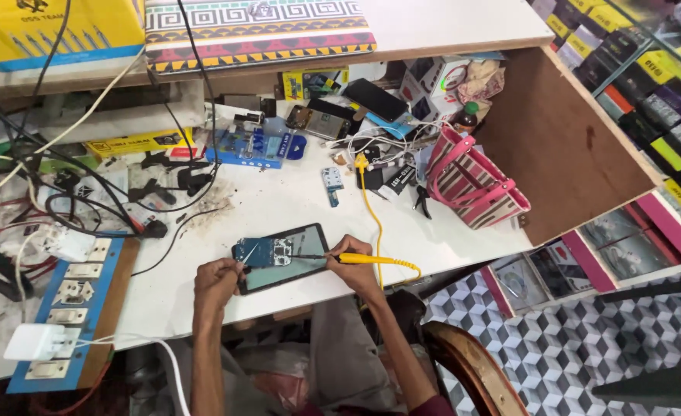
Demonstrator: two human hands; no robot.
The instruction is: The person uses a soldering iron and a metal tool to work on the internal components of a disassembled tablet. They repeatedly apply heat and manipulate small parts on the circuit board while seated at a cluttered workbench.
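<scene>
Smartphone (290, 262) lies face down and tilted near the front edge of the white surface (279, 204), its back opened so that a blue circuit board (263, 251) shows at the left end. Left hand (215, 281) rests at the phone's lower left corner, its grip closed with fingertips pinching the edge of the board. Right hand (358, 266) sits just beside the phone's right end, its grip closed around a yellow-handled soldering iron (356, 259) whose thin dark tip reaches left over the phone toward the board. From the handle a yellow cable (371, 204) runs up across the surface. Farther back lie a small blue phone part (332, 181), a blue packet (259, 145) and other opened phones (321, 122) among loose cables. A pink striped bag (475, 181) stands to the right, well apart from the hands. At the left edge a blue switchboard (67, 308) carries a white plug-in charger (32, 341).
</scene>
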